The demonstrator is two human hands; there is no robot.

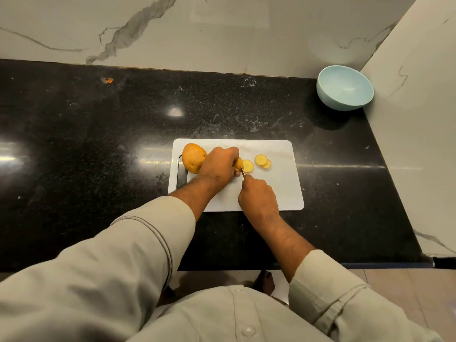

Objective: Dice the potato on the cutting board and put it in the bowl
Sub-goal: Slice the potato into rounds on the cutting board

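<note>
A white cutting board (278, 188) lies on the black counter. On its left end sits a whole yellow-brown potato (193, 157). My left hand (219, 166) grips a second potato (238, 163), mostly hidden under the fingers. My right hand (259, 197) grips a knife (243, 174), whose thin blade stands against that potato's cut end. A fresh round slice (247, 165) leans beside the blade. Two more slices (262, 161) overlap further right on the board. The light blue bowl (345, 88) stands empty at the back right corner.
The black stone counter (98, 149) stretches left and behind the board. A marble wall runs along the back, and another marble wall (414, 119) closes the right side next to the bowl. A small orange scrap (108, 80) lies far back left.
</note>
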